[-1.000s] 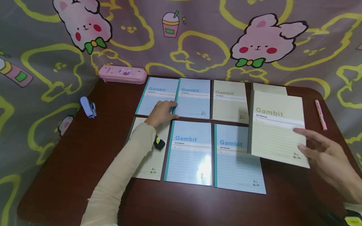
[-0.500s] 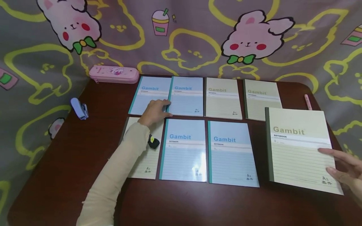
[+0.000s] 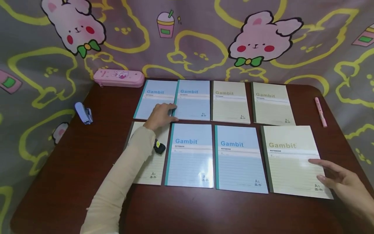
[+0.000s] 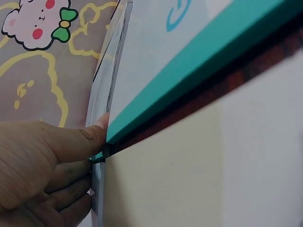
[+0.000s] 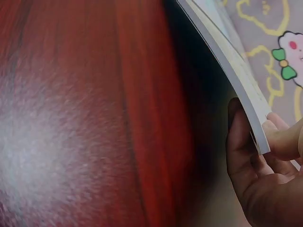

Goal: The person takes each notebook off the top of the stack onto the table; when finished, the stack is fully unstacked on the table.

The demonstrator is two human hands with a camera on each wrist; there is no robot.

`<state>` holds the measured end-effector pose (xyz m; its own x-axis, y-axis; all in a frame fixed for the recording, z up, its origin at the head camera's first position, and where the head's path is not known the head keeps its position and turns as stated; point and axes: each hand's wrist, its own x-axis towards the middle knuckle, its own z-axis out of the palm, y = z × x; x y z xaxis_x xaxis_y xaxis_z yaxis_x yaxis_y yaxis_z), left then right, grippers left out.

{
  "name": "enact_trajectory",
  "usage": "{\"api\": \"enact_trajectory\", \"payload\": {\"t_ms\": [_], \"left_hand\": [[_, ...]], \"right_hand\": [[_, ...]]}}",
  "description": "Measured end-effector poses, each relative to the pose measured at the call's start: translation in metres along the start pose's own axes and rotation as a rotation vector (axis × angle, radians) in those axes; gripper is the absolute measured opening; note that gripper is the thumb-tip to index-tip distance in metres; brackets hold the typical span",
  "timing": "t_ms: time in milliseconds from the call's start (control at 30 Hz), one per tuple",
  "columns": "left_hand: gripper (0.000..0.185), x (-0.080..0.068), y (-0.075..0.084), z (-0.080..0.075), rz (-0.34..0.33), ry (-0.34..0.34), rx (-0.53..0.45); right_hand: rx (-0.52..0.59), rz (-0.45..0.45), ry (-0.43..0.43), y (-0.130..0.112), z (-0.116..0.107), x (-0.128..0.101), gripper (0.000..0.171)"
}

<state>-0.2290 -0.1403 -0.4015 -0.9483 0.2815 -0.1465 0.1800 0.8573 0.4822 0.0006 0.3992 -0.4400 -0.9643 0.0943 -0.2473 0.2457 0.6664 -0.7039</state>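
Observation:
At the right end of the front row, my right hand (image 3: 344, 183) pinches the right edge of a cream notebook (image 3: 292, 165). In the right wrist view the thumb lies above the notebook edge (image 5: 246, 99) and a finger shows under it, with that edge raised off the table. My left hand (image 3: 161, 114) rests in the back row at the seam between a blue notebook (image 3: 160, 86) and another blue notebook (image 3: 194, 105). Its thumb (image 4: 87, 139) touches the lower corner by the teal spine in the left wrist view. The left sleeve covers part of a cream notebook (image 3: 153, 162).
Two blue notebooks, one at front centre (image 3: 190, 162) and one right of it (image 3: 239, 162), lie between the cream ones. Two cream notebooks (image 3: 229, 107) finish the back row. A pencil case (image 3: 119, 78), a stapler (image 3: 84, 113) and a pink pen (image 3: 320, 112) lie around them.
My right hand has brought the cream notebook from over the back row rightward, then down and left into the front row beside the blue one. The left hand stays at the same seam.

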Motion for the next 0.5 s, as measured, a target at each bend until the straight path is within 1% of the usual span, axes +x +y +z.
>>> {"api": "enact_trajectory", "payload": {"t_ms": [100, 133, 200, 300, 367, 433, 500], "left_hand": [[0.063, -0.001, -0.002, 0.004, -0.002, -0.010, -0.007], [0.063, -0.002, -0.003, 0.005, -0.006, -0.012, -0.012], [0.063, -0.002, -0.004, 0.006, -0.011, -0.012, -0.016], [0.063, -0.003, -0.003, 0.007, -0.016, -0.002, -0.017], [0.063, -0.003, -0.003, 0.007, -0.021, 0.000, -0.013], [0.063, -0.004, -0.003, 0.007, -0.026, -0.006, -0.011], [0.063, -0.004, -0.003, 0.007, -0.023, -0.027, -0.008]], "right_hand": [[-0.013, 0.013, -0.016, 0.002, 0.005, 0.000, 0.043], [-0.025, 0.001, -0.020, 0.002, 0.006, -0.001, 0.043], [-0.086, -0.042, -0.005, 0.001, 0.007, -0.002, 0.043], [-0.266, -0.121, 0.044, -0.007, 0.006, -0.005, 0.044], [-0.433, -0.197, 0.086, -0.014, 0.008, -0.005, 0.043], [-0.570, -0.264, 0.122, -0.021, 0.010, -0.006, 0.043], [-0.655, -0.338, 0.157, -0.029, 0.013, -0.007, 0.043]]}}
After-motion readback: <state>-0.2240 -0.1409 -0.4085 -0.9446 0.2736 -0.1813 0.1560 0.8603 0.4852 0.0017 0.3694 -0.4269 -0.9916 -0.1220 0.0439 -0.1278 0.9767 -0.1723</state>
